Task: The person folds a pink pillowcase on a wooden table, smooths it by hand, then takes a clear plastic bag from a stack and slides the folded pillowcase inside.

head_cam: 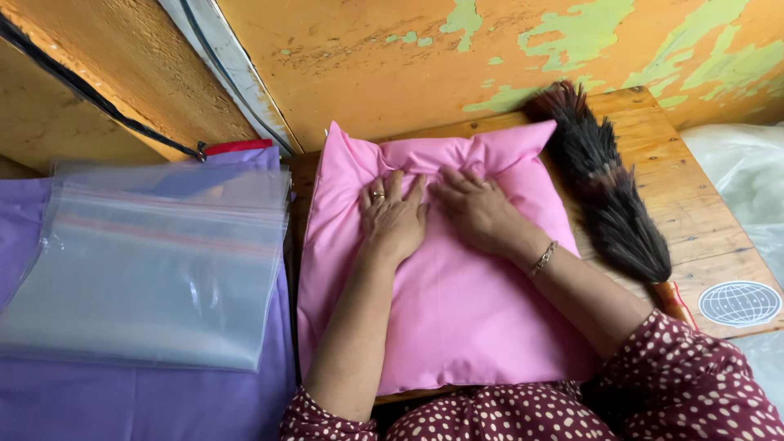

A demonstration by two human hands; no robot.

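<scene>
Item: square pink fabric pillow (457,318), soft and plump, smooth cotton-like cover, lying flat on a pale wooden slatted table (694,204) directly in front of the person. Its far edge is puckering into folds near the wall; its near edge is overhanging the table toward the person's lap.

Hands: left hand (392,216) and right hand (478,208) are both resting palm-down on the upper half of the pillow, fingers spread and pointing away toward the wall, index fingers almost touching. Neither is gripping anything; both are pressing into the cloth. The two hands are sitting equally near the far edge, with the pillow's bulk lying beneath and behind the wrists.

Adjacent: a dark brown feather duster (608,192) is lying diagonally on the table just right of the pillow, its tuft touching the pillow's far right corner. A stack of clear glossy plastic zip bags (155,261) is sitting to the left on a lilac cloth (122,400), apart from the pillow. Behind, an orange wall (408,65) is showing peeling green paint.
</scene>
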